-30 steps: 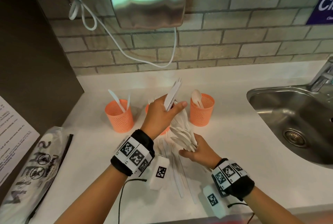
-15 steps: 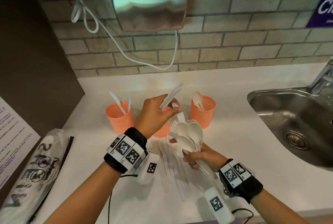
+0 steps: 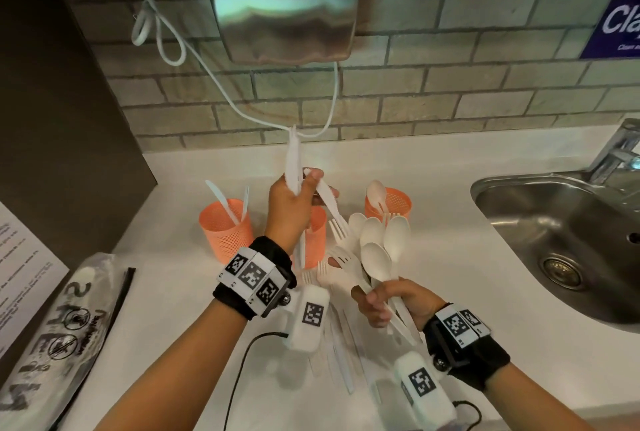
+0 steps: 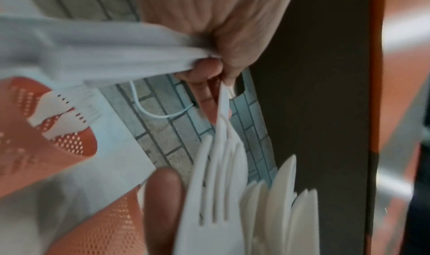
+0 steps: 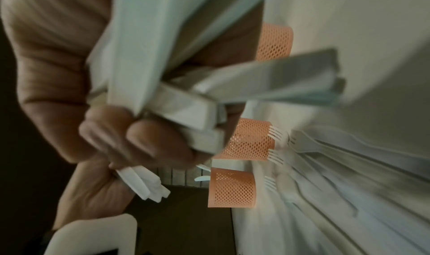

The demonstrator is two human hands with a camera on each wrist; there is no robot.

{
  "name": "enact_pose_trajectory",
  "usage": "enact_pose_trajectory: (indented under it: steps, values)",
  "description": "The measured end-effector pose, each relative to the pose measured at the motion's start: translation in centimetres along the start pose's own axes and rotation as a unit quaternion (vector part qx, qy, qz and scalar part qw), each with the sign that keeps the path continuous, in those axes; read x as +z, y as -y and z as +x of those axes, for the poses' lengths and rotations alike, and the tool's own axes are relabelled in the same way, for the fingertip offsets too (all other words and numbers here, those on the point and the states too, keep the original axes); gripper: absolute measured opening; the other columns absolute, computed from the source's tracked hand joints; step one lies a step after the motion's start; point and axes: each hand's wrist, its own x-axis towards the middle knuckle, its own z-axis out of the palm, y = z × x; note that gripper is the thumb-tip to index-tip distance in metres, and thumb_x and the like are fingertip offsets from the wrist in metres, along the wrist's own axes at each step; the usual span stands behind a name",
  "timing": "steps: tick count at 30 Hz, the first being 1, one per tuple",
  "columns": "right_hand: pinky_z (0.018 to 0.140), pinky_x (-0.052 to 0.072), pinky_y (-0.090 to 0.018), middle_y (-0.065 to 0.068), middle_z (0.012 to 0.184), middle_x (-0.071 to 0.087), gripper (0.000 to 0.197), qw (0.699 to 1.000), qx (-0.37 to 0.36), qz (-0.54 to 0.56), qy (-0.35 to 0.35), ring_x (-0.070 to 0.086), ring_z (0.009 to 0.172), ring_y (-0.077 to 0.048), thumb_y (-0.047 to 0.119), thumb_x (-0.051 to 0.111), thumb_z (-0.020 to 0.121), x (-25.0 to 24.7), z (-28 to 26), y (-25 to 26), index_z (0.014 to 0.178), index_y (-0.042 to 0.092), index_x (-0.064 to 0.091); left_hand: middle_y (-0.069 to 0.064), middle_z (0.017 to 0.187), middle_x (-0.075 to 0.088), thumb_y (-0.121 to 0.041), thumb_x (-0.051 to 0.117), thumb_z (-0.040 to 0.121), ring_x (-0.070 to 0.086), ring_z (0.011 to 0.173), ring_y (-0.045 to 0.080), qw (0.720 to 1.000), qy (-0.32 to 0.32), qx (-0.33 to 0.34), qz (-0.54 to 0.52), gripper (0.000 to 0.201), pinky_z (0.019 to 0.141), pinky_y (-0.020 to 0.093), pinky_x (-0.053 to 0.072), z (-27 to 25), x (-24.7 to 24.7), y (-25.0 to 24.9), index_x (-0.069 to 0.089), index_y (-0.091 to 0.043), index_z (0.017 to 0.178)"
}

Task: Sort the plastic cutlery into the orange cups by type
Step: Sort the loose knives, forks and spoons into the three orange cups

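Three orange mesh cups stand in a row on the white counter: the left cup [image 3: 225,229] holds knives, the middle cup [image 3: 317,240] is half hidden by my wrist, the right cup [image 3: 391,203] holds a spoon. My left hand [image 3: 311,184] is raised above the middle cup, gripping a small upright bundle of white cutlery [image 3: 293,160] and pinching a fork [image 4: 216,185] by its handle end. My right hand [image 3: 381,302] grips a fanned bundle of spoons and forks [image 3: 381,247] by the handles [image 5: 144,111]. Loose cutlery [image 3: 339,344] lies on the counter under my wrists.
A steel sink [image 3: 554,240] with a tap [image 3: 620,153] is set into the counter at the right. On the brick wall hangs a metal hand dryer [image 3: 284,7] with a drooping white cable [image 3: 207,84]. A printed plastic bag [image 3: 52,344] lies at the left by a dark panel.
My left hand has risen and turned its bundle from tilted to upright. My right hand has drawn back toward me with its bundle, and the spoons now fan upward.
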Motion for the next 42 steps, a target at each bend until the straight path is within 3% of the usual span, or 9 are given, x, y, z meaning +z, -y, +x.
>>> enact_pose_trajectory:
  steps: [7,12,17,19,22,27,32,37,42]
  values:
    - [0.047,0.036,-0.011,0.010,0.045,0.047,0.026,0.998,0.040,0.025,0.033,0.041,0.041,0.000,0.028,0.071,0.063,-0.2,-0.1,0.1,0.055,0.020,0.048,-0.003,0.059,0.063,-0.021,0.065,0.085,0.036,0.039,0.009,0.980,0.131,-0.142,0.039,0.020,0.032,0.015,0.026,-0.5,0.5,2.4,0.063,-0.003,0.078]
    - [0.046,0.038,-0.013,0.007,0.047,0.042,0.032,0.997,0.058,0.038,0.019,0.040,0.041,-0.002,0.025,0.073,0.062,-0.8,-0.3,-0.4,0.066,0.015,0.042,0.000,0.069,0.071,-0.025,0.048,0.096,0.052,0.047,0.005,0.989,0.062,-0.138,-0.005,0.026,0.033,0.013,0.028,0.4,0.5,2.0,0.061,-0.013,0.077]
    - [0.047,0.036,-0.012,0.010,0.045,0.045,0.025,0.998,0.063,0.015,0.029,0.040,0.041,0.000,0.029,0.072,0.063,-0.3,-0.5,0.1,0.057,0.019,0.050,-0.004,0.057,0.061,-0.021,0.052,0.094,0.041,0.045,0.009,0.984,0.046,-0.168,-0.021,0.021,0.036,0.013,0.034,0.4,0.5,2.9,0.060,-0.012,0.077]
    - [0.046,0.037,-0.012,0.011,0.048,0.046,0.012,0.997,0.058,0.031,0.036,0.042,0.041,0.000,0.025,0.070,0.067,0.1,-0.4,0.0,0.073,0.018,0.064,-0.001,0.063,0.056,-0.022,0.051,0.094,0.044,0.045,0.008,0.982,0.050,-0.183,-0.015,0.025,0.038,0.014,0.036,0.1,0.8,3.6,0.061,-0.011,0.073]
    - [0.045,0.039,-0.014,0.009,0.054,0.047,0.047,0.997,0.041,0.069,0.014,0.043,0.043,-0.001,0.018,0.070,0.069,0.0,-0.3,-0.2,0.115,0.014,0.062,0.001,0.058,0.056,-0.024,0.046,0.097,0.052,0.049,0.011,0.979,0.000,-0.194,-0.069,0.033,0.044,0.017,0.044,0.6,0.3,3.7,0.054,-0.011,0.068]
    - [0.041,0.039,-0.018,0.006,0.049,0.042,0.052,0.991,-0.014,0.074,-0.108,0.040,0.039,-0.006,0.025,0.089,0.047,0.1,0.1,-0.1,0.085,0.014,0.056,-0.005,0.036,0.044,-0.028,0.049,0.096,0.047,0.033,0.011,0.948,-0.132,-0.165,-0.239,0.036,0.044,0.021,0.049,2.8,-3.7,2.2,0.047,-0.011,0.064]
    - [0.043,0.041,-0.020,0.004,0.050,0.048,0.043,0.966,-0.095,0.099,-0.219,0.043,0.039,-0.008,0.025,0.088,0.046,0.1,0.6,0.5,0.077,0.018,0.058,-0.008,0.035,0.043,-0.038,0.059,0.088,0.044,0.032,0.007,0.959,-0.269,0.005,-0.087,0.043,0.046,0.023,0.044,5.9,-9.0,1.1,0.045,-0.015,0.056]
    - [0.041,0.039,-0.019,0.005,0.046,0.040,0.031,0.943,-0.135,0.102,-0.287,0.038,0.039,-0.007,0.025,0.074,0.064,0.0,1.0,0.7,0.085,0.017,0.053,-0.012,0.037,0.049,-0.034,0.055,0.092,0.049,0.039,0.003,0.951,-0.290,0.103,-0.011,0.042,0.054,0.023,0.046,8.5,-12.0,1.3,0.047,-0.017,0.055]
    - [0.042,0.040,-0.021,0.004,0.047,0.037,0.036,0.941,-0.131,0.117,-0.290,0.037,0.040,-0.009,0.029,0.069,0.059,-0.2,0.7,0.5,0.088,0.015,0.053,-0.010,0.047,0.055,-0.034,0.054,0.092,0.051,0.046,0.000,0.960,-0.267,0.072,0.036,0.037,0.058,0.018,0.044,9.6,-12.6,4.3,0.051,-0.019,0.058]
